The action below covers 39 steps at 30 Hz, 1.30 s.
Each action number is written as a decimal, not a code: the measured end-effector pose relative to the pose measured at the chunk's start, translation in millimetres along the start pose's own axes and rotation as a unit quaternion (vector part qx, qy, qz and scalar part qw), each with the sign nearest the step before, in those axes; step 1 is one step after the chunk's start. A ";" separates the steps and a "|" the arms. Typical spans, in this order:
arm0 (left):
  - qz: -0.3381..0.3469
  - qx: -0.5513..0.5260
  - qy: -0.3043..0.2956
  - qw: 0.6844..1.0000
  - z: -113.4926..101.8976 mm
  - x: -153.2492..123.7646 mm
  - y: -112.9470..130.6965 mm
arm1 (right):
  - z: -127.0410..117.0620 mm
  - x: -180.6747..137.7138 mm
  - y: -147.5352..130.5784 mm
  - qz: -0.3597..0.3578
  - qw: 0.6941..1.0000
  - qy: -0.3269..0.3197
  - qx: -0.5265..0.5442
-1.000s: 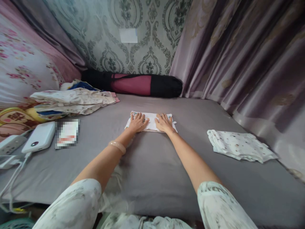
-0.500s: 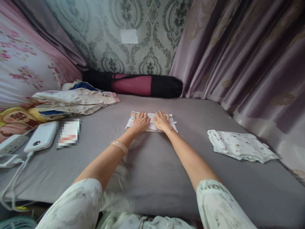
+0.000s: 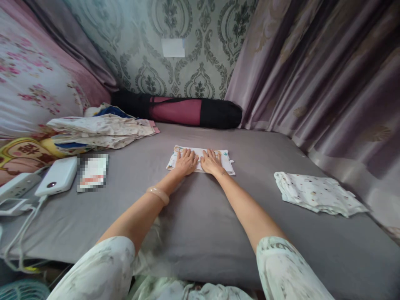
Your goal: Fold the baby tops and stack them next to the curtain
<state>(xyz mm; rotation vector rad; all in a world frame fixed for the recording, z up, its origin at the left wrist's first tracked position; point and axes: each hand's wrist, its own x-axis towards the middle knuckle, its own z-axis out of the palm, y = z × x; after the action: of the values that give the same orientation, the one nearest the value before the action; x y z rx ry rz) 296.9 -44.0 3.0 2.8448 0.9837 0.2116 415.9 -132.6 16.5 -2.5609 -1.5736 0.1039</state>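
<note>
A grey bedsheet (image 3: 203,225) spreads across our frame.
Upper centre, a black-and-maroon cylindrical bag (image 3: 176,111); at right, some folded speckled fabric (image 3: 317,193); dead centre, a folded white printed cloth (image 3: 226,163), on which our left hand (image 3: 187,161) and right hand (image 3: 211,161) lie flat, fingers spread, gripping nothing.

Bedroom in a home, grey-sheeted bed (image 3: 203,233), damask-patterned wallpaper (image 3: 204,54), mauve curtains (image 3: 300,79), floral fabric (image 3: 40,83), heaped clothes (image 3: 106,128)
</note>
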 end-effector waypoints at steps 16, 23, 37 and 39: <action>-0.034 -0.028 0.022 0.999 -12.8 -35.0 -57.1 | 9.9 13.9 -47.7 -0.026 0.998 -0.016 0.046; -0.053 -0.061 0.058 0.995 -12.7 -36.4 -61.3 | 6.6 17.2 -50.0 -0.023 0.998 -0.029 0.041; -0.080 -0.106 0.162 0.978 6.7 -27.7 -74.6 | 14.2 22.8 -91.2 -0.061 0.997 0.004 0.050; -0.078 -0.110 0.166 0.977 7.5 -27.0 -74.8 | 15.5 23.2 -89.8 -0.063 0.997 0.004 0.046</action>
<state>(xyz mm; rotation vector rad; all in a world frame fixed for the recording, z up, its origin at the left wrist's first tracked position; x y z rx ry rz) 232.1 -2.9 -18.9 2.5651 1.1550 0.7479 345.2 -70.6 14.9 -2.3847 -1.6813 0.1494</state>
